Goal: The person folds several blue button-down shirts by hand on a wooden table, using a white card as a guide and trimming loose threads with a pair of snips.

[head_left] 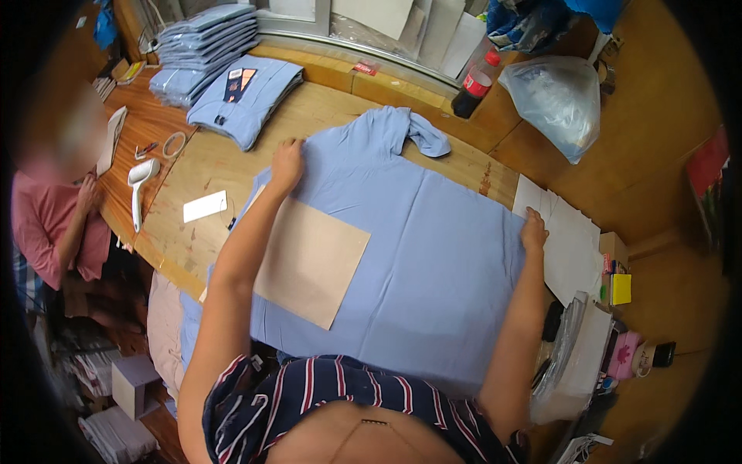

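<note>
A light blue T-shirt [448,255] lies spread across the table, its hem toward the right and one sleeve at the far side. On it, left of the middle, rests a flat beige cardboard sheet [313,263]. My left hand [287,164] is at the shirt's far left edge, with curled fingers closed on the fabric. Out to the right, my right hand [533,230] pinches the hem near its far corner. A lengthwise crease runs down the shirt between my arms.
Folded blue shirts [205,54] are stacked at the far left. A lint roller [142,182], tape roll [175,145] and white tag [205,206] lie left. A cola bottle [474,85] stands on the back ledge; paper sheets [568,240] lie right. A co-worker [58,216] is at left.
</note>
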### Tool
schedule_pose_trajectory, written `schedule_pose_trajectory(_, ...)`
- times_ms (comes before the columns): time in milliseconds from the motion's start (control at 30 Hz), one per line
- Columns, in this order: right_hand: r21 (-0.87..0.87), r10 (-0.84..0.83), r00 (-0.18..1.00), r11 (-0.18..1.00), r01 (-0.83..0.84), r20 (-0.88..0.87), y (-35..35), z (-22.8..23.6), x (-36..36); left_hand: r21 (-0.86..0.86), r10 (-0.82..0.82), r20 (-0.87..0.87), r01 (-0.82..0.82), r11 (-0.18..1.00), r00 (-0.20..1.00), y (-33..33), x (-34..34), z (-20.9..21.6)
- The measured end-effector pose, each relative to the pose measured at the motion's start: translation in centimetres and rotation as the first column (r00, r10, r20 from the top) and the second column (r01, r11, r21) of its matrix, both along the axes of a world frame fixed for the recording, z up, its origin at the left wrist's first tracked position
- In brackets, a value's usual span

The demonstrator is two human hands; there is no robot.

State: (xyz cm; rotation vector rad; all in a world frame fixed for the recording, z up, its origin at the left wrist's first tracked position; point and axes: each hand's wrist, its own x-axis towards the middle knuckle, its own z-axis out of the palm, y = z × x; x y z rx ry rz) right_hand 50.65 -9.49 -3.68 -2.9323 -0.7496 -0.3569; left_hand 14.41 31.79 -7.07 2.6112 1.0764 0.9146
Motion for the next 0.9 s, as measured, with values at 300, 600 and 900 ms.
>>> schedule_pose_trajectory(300, -0.155, 0.005, 1.000, 0.988, -0.004, 0.001, -3.0, 3.2, 2.4, -0.575, -0.156, -0.167, 0.032, 0.817, 0.973, 8.9, 6.5, -0.9)
schedule_pose_trajectory(600, 0.499, 0.076, 0.983, 0.853, -0.152, 0.170, -19.6, 6.9, -12.9, -0.555, -0.494, 0.087, 0.454, 0.698, 0.865, -2.4, -10.6, 8.4)
schedule_pose_trajectory(900, 0.465, -0.115, 0.993, 0.878, 0.112, -0.020, -23.4, 1.1, -22.9, -0.422, -0.545, -0.459, 0.367, 0.829, 0.702, -11.8, -20.8, 4.8)
